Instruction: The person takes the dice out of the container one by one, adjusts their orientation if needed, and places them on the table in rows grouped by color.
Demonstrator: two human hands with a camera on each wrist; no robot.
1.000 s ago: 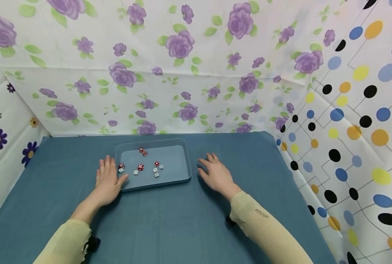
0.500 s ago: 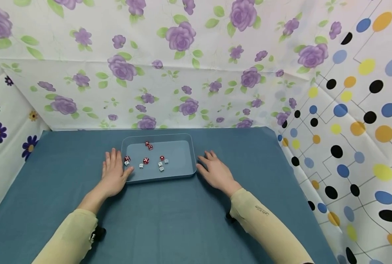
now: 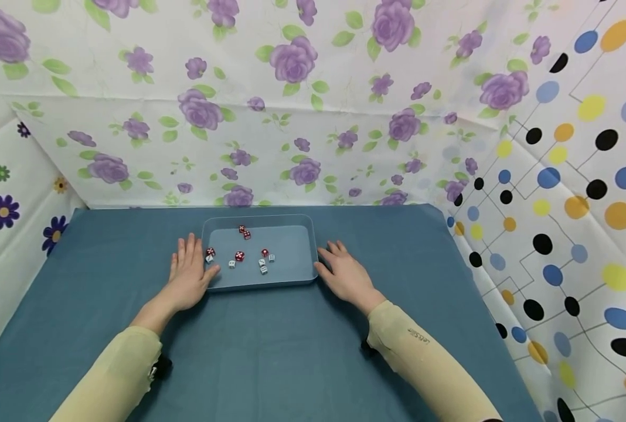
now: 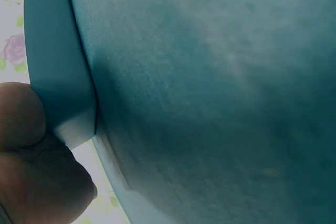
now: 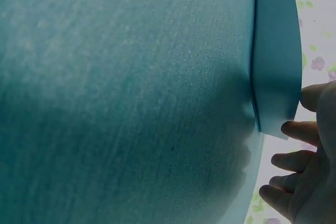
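Observation:
A shallow blue rectangular tray [image 3: 292, 246] lies on the blue cloth with several small red dice [image 3: 240, 256] and white dice [image 3: 271, 258] scattered inside. At its left end my left hand [image 3: 186, 281] rests with straight fingers against the side, the thumb by the near left corner. My right hand [image 3: 349, 278] is at the tray's right end, fingers loosely extended and fingertips at the rim. From the right wrist, the tray's outer wall [image 5: 275, 61] shows beside those fingers. In the left wrist view, part of my hand meets the tray's wall [image 4: 58, 51].
Blue cloth [image 3: 281, 351] covers the table. Behind it hangs a white sheet with purple flowers [image 3: 302, 170]. A dotted sheet [image 3: 566, 234] hangs at the right and another flowered sheet [image 3: 23, 193] at the left.
The tray and its dice have slid to the right along with my left hand, up to my right hand. The right hand has stayed nearly in place. The head view has shifted slightly.

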